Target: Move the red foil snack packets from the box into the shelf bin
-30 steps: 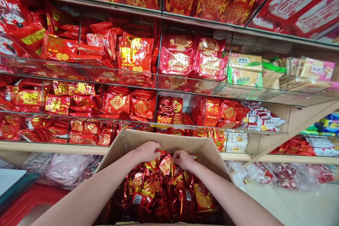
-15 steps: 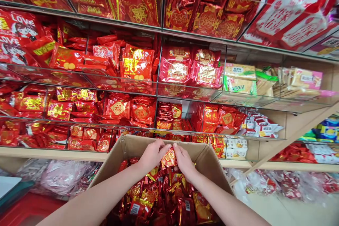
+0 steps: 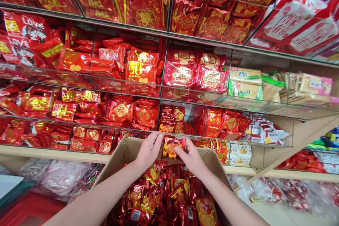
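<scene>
My right hand [image 3: 191,158] pinches a small red and gold snack packet [image 3: 171,147] at its right side, thumb across the front. At the packet's left edge, the fingers of my left hand [image 3: 150,150] are pressed together; their tips are partly hidden. Both hands are over the far side of an open cardboard box [image 3: 127,145]. Inside the box lie many loose red and gold snack packets [image 3: 150,197], some with barcodes facing up. Just beyond the packet, small compartments on the lower shelf hold stacked red packets [image 3: 166,127].
Clear divider panels [image 3: 185,97] front the shelves of red packets. Pale biscuit packs [image 3: 245,81] stand to the right, above white boxes [image 3: 239,153]. A slanted wooden board [image 3: 299,141] crosses at right. Plastic-wrapped bundles [image 3: 62,178] and a red bin [image 3: 31,206] are low left.
Both hands have risen slightly with the packet toward the box's far rim and the lower shelf. The packet has turned, and my left hand has shifted left. The view has moved a little.
</scene>
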`<state>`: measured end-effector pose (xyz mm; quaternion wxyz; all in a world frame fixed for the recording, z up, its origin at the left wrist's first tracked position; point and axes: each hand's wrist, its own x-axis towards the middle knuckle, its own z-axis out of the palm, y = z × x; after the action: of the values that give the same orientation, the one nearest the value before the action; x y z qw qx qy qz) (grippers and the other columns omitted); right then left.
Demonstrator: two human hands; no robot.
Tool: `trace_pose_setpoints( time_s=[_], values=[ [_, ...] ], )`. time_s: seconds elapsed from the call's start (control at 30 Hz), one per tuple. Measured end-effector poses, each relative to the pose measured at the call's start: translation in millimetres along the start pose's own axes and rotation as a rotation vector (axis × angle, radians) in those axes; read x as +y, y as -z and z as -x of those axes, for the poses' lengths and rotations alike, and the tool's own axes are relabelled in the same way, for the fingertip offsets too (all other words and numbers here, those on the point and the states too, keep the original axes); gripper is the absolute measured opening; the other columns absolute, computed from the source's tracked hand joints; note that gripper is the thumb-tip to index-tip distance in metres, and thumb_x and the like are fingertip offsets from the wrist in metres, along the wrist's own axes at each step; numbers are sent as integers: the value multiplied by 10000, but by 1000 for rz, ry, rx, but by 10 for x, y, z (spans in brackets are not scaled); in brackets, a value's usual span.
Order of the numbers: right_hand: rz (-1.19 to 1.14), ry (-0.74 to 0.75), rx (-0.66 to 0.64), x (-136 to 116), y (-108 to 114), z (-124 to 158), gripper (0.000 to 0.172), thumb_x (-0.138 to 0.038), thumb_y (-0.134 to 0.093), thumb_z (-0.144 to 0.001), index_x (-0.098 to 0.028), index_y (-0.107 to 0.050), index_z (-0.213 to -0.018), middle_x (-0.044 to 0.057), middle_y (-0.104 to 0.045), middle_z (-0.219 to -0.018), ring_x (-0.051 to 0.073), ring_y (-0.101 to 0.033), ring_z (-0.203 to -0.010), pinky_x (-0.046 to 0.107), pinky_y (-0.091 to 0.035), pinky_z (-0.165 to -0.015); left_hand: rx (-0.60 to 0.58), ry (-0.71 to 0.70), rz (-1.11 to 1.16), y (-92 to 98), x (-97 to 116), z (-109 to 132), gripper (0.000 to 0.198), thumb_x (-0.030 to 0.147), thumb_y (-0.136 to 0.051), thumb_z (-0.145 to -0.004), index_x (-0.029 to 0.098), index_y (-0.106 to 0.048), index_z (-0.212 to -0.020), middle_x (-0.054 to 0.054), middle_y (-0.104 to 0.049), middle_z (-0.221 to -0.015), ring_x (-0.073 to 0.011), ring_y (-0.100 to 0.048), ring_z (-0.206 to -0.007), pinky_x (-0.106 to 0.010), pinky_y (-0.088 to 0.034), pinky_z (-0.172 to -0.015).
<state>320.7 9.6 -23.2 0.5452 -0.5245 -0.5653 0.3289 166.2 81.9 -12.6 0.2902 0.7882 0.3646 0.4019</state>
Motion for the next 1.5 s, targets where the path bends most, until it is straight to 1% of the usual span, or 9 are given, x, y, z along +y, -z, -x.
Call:
trace_pose_setpoints(
  time_s=[0.13,0.27,0.37,0.53,0.67,0.87,1.03,1.13,1.5],
  values=[
    [160,99,255,-94,163,-364,317,-368,-520,-724,-203,-415,-974,29,-571,-887,154,-545,-798,295,-429,-741,141,-72,-95,112,-125,-99,279,268,-362,-820,197,-432,-1080,-56,-477,-1058,-130,-508,-862,-257,-419,-782],
    [349,145,107,-52,167,-707,286,-334,-529,-711,-200,-483,-960,29,-563,-909,161,-535,-837,309,-411,-784,101,-146,-207,122,-259,-137,296,196,-379,-800,197,-438,-1090,-63,-444,-1112,-159,-435,-1048,-273,-403,-856],
    [545,136,72,16,104,-827,318,-298,-561,-677,-186,-532,-973,59,-526,-972,179,-508,-909,326,-378,-843,64,-152,-257,119,-290,-110,316,178,-375,-794,203,-435,-1103,-61,-433,-1131,-153,-465,-1019,-266,-425,-837],
    [661,57,63,64,36,-836,506,-228,-521,-699,-159,-396,-1185,104,-461,-1158,195,-449,-1045,341,-347,-897,56,-254,-443,132,-187,-101,336,188,-357,-802,205,-460,-1122,-67,-459,-1157,-172,-465,-1025,-305,-394,-870],
    [695,54,-47,41,12,-814,484,-274,-432,-772,-148,-350,-1232,101,-433,-1232,202,-389,-1129,369,-308,-934,56,-413,-687,65,-61,-192,423,265,-382,-804,203,-395,-1222,-59,-366,-1303,-260,-267,-1205,-415,-256,-955],
    [722,82,-46,28,-25,-795,559,-286,-369,-804,-164,-183,-1317,80,-289,-1340,194,-300,-1204,365,-284,-963,59,-383,-873,-44,-67,-292,480,392,-357,-810,209,-361,-1254,-27,-366,-1311,-254,-188,-1250,-401,-216,-969],
    [831,44,12,42,-88,-760,520,-340,-292,-837,-162,-197,-1316,102,-367,-1291,240,-386,-1141,406,-373,-872,40,-357,-905,-47,-96,-275,500,407,-323,-819,197,-331,-1272,-15,-324,-1334,-255,-162,-1257,-404,-179,-992],
    [861,127,64,61,-119,-728,518,-304,-283,-844,-202,-134,-1330,71,-320,-1323,213,-381,-1148,384,-380,-872,20,-353,-927,-65,-120,-257,542,419,-351,-803,189,-291,-1291,-10,-259,-1363,-267,-123,-1265,-411,-143,-1009],
    [875,269,89,95,-109,-750,485,-256,-325,-820,-190,-244,-1294,89,-372,-1279,203,-363,-1146,387,-357,-895,-22,-365,-967,-73,-161,-245,610,416,-391,-781,175,-219,-1315,-27,-153,-1395,-285,-45,-1273,-453,-112,-1015]
  ],
)
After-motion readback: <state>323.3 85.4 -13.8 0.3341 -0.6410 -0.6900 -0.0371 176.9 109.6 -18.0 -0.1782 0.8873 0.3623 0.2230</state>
